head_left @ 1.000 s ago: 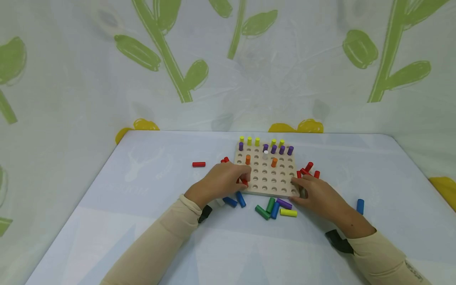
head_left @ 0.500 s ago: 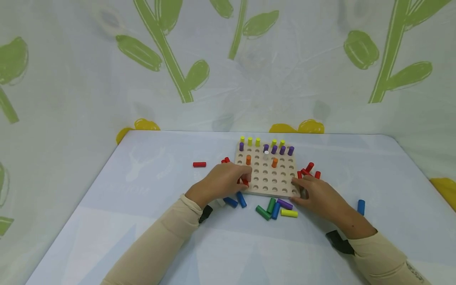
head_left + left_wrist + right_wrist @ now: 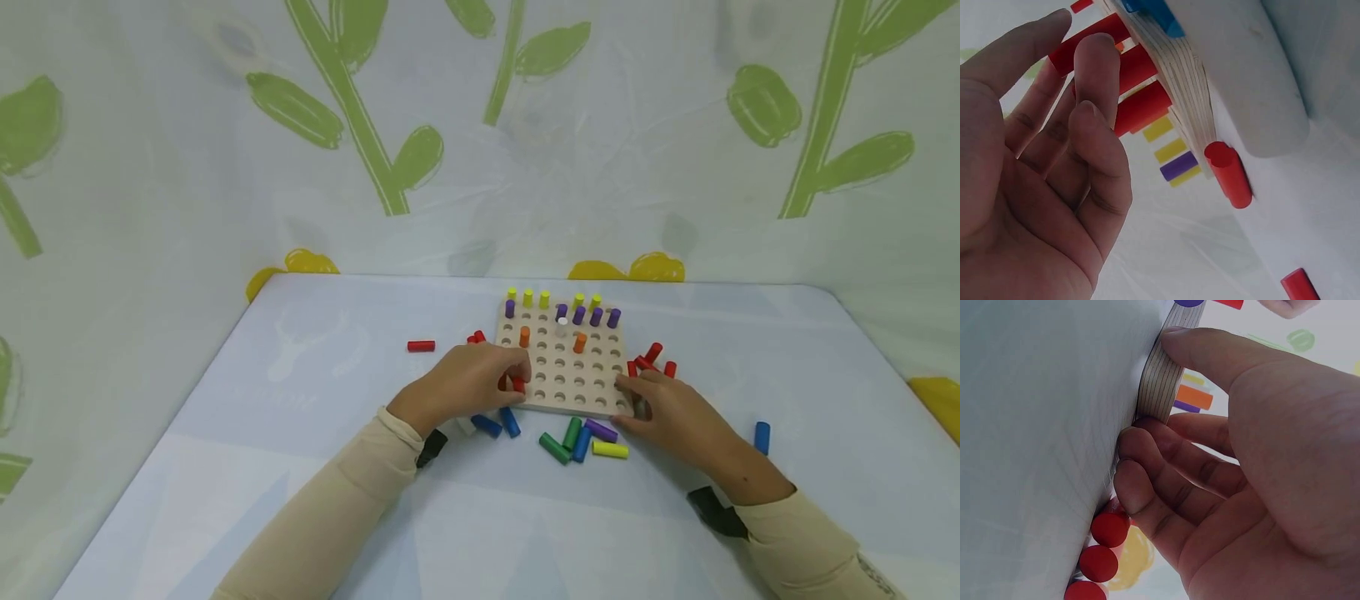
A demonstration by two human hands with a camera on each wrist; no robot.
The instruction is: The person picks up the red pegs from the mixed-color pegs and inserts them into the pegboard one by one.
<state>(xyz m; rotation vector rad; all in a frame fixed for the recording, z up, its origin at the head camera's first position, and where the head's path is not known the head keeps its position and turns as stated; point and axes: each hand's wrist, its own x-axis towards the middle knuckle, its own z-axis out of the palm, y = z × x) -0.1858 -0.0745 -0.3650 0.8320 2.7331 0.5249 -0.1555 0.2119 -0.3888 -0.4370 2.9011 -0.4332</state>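
A wooden pegboard (image 3: 569, 389) lies on the table, with yellow, purple, orange and white pegs standing in its holes. My left hand (image 3: 471, 377) is over its near left corner, pinching a red peg (image 3: 518, 385) between thumb and fingers. From the left wrist, that red peg (image 3: 1094, 42) meets the board, and other red pegs (image 3: 1142, 107) stand beside it along the edge. At the near right corner my right hand (image 3: 671, 415) holds the board, thumb (image 3: 1188, 347) on the front side and fingers (image 3: 1138, 447) by the right side. The left hand hides part of the board.
Loose green (image 3: 554, 448), blue (image 3: 582, 444), purple (image 3: 601, 431) and yellow pegs (image 3: 610, 450) lie before the board. Several red pegs (image 3: 654, 352) are right of it. A single red peg (image 3: 421, 346) lies left, a blue peg (image 3: 762, 437) far right.
The red peg under my left fingers has gone from slightly tilted to more upright. Both hands have otherwise stayed in place; the whole view has shifted slightly.
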